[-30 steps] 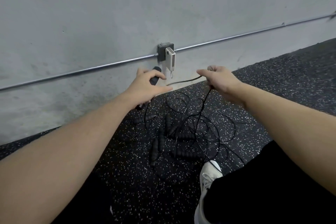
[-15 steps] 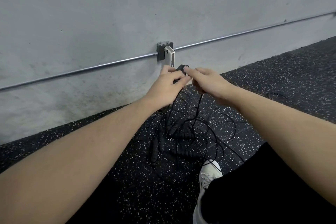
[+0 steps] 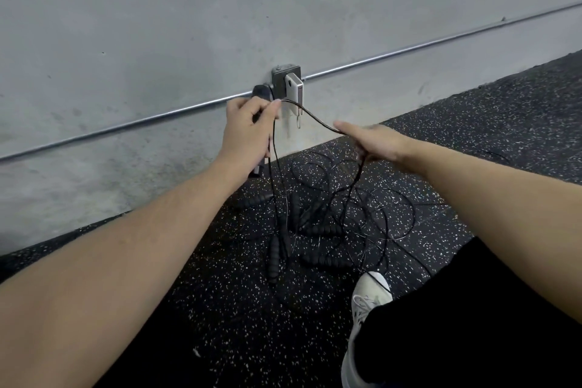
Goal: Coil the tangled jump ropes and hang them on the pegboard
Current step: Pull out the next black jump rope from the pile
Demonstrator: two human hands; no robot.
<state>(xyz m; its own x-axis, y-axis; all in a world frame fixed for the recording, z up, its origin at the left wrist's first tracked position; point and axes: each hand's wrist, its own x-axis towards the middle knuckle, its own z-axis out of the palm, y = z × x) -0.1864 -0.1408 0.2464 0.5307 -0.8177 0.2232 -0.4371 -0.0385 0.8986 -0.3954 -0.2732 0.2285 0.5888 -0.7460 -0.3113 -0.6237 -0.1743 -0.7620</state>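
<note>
Right now my left hand (image 3: 248, 129) grips one black handle (image 3: 260, 92) at frame centre, thumb pinching its cord (image 3: 310, 116), which runs to my right hand (image 3: 374, 140), fingers stretched flat. Below lies the tangled pile (image 3: 318, 224): about five ribbed handles, loops too knotted to count. One white shoe (image 3: 367, 302) is partly cut off.

The jump ropes (image 3: 318, 217) are black all over, cords and ribbed handles alike, lying on a black rubber floor (image 3: 472, 123) flecked with white specks. Just beyond the fingers of the left hand (image 3: 248, 129), a white charger (image 3: 295, 94) hangs on a dull grey metal outlet box (image 3: 278, 80). The wall (image 3: 189, 25) is mottled pale grey concrete, the conduit (image 3: 409, 50) silver-grey, the sneaker (image 3: 365, 302) white
</note>
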